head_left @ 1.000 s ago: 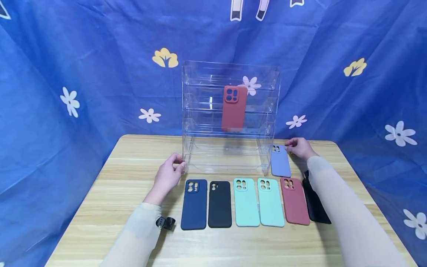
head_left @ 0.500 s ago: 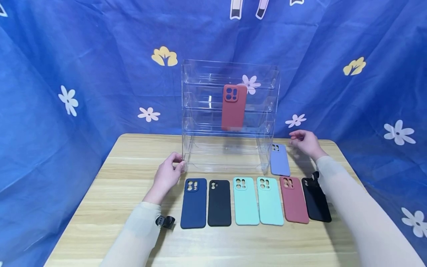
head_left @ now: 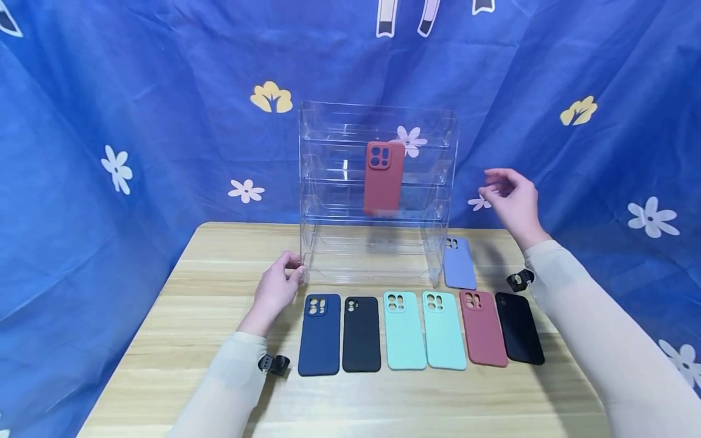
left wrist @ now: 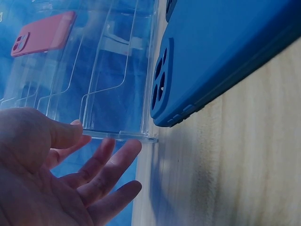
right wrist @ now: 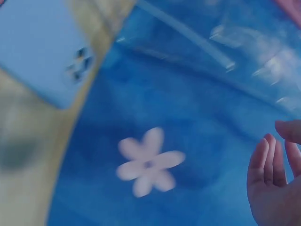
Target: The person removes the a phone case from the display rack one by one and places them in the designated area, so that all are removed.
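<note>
Lying flat, lavender case (head_left: 459, 264) points camera-end away.

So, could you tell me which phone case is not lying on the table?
The red case standing upright in the clear rack; all the others lie flat on the table.

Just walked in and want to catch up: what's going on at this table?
A person sits at a wooden table with a clear acrylic rack. The left hand touches the rack's lower left corner. The right hand is raised in the air, holding nothing. One red case stands in the rack, a lavender case lies beside it, and six more cases lie in a row in front.
</note>
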### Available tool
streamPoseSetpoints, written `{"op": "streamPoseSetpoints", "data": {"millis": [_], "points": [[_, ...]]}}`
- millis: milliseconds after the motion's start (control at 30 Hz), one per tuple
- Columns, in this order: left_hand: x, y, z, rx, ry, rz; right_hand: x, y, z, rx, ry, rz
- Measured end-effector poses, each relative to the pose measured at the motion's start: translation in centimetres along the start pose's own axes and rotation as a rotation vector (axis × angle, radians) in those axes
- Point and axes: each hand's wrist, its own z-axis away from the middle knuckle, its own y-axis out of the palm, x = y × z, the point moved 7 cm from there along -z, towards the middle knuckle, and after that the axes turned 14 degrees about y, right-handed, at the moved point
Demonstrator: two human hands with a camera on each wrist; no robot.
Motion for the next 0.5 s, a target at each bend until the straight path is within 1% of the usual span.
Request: {"op": "streamPoseSetpoints", "data": {"millis": [100,200,333,500], "points": [[0.1,0.1,0.2,0.002,0.005,0.001,2.6,0.6,0.5,0.006,-0.041,-0.034],[0.2,0.1,0.3,0.003,0.006,0.003,5.1,1.9,1.1,0.051,-0.069,-0.037],[0.2,0.0,0.2,0.000,0.005,-0.001,7.7,3.9,1.7,0.138,-0.078,0.009],[0.0,0.0,0.1,-0.003,0.010,-0.005,9.9,6.3,1.8,0.220,-0.088,0.073]]}}
